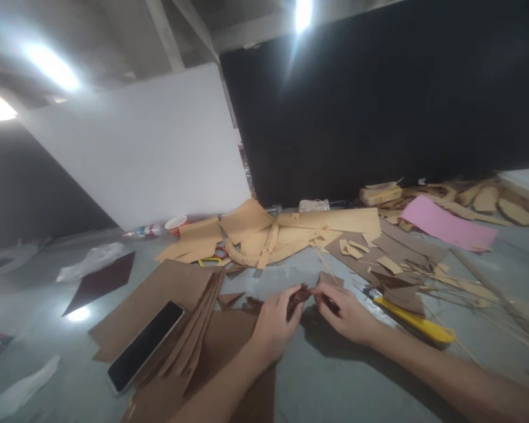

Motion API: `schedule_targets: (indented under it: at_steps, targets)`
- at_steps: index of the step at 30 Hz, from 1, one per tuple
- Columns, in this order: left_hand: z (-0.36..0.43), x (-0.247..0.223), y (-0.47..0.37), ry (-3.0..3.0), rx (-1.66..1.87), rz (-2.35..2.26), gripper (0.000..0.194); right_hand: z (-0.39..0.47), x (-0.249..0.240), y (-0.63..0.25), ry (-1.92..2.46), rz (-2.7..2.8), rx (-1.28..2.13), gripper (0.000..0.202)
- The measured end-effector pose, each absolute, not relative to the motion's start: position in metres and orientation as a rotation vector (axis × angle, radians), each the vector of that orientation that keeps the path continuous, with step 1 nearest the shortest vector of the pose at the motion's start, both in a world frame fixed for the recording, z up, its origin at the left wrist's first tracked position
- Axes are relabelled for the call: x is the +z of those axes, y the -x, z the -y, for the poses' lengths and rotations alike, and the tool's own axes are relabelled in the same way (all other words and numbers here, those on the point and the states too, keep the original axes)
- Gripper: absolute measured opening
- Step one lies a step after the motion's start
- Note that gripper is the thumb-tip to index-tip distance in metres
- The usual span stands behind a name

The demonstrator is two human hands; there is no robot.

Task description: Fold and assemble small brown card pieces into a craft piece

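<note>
My left hand (277, 322) is closed around a dark brown folded or braided paper piece (298, 298). Part of that piece also shows on the far side of the hand. Fingers of my right hand (347, 312) are pinched together at the piece's right end; the exact contact there is blurred. Both hands are just above the grey table (291, 376). Beside my left hand lie brown paper sheets (158, 299), fanned and stacked. A yellow utility knife (417, 322) rests to the right of my right hand, partly under brown scraps.
A phone (145, 346) lies on the brown sheets. Behind are red-and-yellow scissors (214, 256), a braided tan paper band (270, 244), tan sheets (328, 222) and a paper cup (176, 224). Tan scraps (390, 264) and a pink sheet (449, 226) are at right. Tall panels stand behind.
</note>
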State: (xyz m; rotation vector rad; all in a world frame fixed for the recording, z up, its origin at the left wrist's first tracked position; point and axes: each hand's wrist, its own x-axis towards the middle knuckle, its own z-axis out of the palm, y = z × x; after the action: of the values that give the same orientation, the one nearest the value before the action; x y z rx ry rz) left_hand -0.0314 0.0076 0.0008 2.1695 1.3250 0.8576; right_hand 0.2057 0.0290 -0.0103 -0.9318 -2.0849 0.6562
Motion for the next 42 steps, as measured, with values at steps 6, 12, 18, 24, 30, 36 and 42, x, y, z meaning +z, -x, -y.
schedule_targets:
  at_steps: [6,12,18,24,30,36,42]
  targets:
    - [-0.0106,0.0005,0.0286,-2.161,0.868,-1.353,0.036,-0.0304,-0.0075,-0.2056,0.938,2.075,0.673,0.014]
    - [-0.0109,0.0024,0.0289,-2.163,0.862,-1.349,0.037,-0.0317,-0.0041,-0.2014,0.913,2.072,0.641,0.011]
    - [-0.011,0.0027,0.0301,-2.167,0.854,-1.368,0.037,-0.0299,-0.0015,-0.2001,0.922,2.09,0.618,0.01]
    - [-0.0104,0.0044,0.0289,-2.171,0.874,-1.342,0.036,-0.0301,-0.0023,-0.201,0.927,2.088,0.64,0.01]
    - [-0.0085,0.0057,0.0292,-2.164,0.865,-1.36,0.037,-0.0302,-0.0034,-0.2016,0.914,2.103,0.646,0.011]
    - [-0.0087,0.0028,0.0298,-2.184,0.853,-1.363,0.037,-0.03,-0.006,-0.202,0.917,2.096,0.663,0.011]
    - [-0.0083,0.0022,0.0294,-2.173,0.848,-1.356,0.037,-0.0292,-0.0043,-0.2021,0.908,2.087,0.654,0.011]
